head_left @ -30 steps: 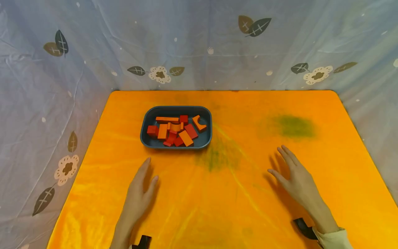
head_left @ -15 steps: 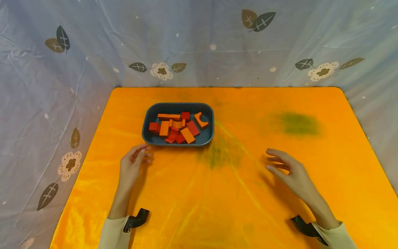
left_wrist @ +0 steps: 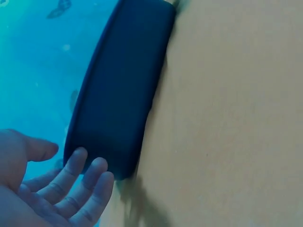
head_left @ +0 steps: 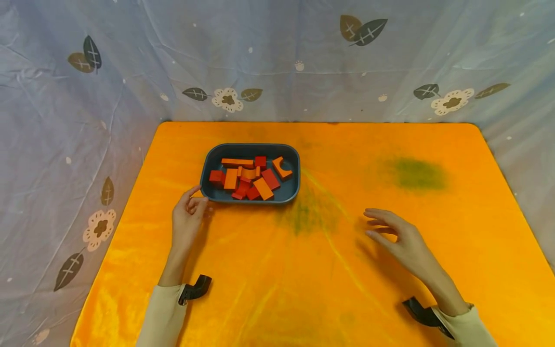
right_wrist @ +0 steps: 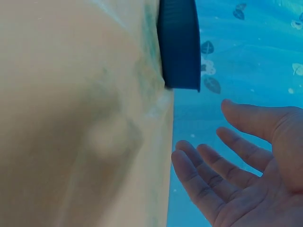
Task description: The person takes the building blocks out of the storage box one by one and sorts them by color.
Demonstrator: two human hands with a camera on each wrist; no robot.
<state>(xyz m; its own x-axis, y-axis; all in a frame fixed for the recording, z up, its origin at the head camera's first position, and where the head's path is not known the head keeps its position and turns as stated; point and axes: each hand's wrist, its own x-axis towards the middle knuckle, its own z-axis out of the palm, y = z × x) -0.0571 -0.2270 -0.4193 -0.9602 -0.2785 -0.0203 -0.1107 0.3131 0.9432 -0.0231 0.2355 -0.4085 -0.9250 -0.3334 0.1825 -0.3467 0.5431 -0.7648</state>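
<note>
Blue-grey walls made up the tray [head_left: 249,150] in my head view; it sat a bit left of the middle of the frame, on the orange cloth [head_left: 325,289]; its long side ran left to right across the frame, so its two short ends faced the two sides. Red and orange blocks [head_left: 262,189] lay mixed up inside it.

From where I watched, the left hand [head_left: 186,217] was the near one; it was right at the tray's lower left corner, with one finger by the short left end and the thumb by the long front side; from that hand the tray lay up and to the right. Its thumb stood apart from its softly bent fingers, and I saw nothing pinched between them; I could not tell if the fingertips touched the rim or were just beside it.

Far over in the lower right of the frame was the right hand [head_left: 401,241]; its fingers and thumb were loose and apart, with nothing in them; for that hand the tray lay up and to the left, and a wide gap was between it and the tray's right short end.
</note>
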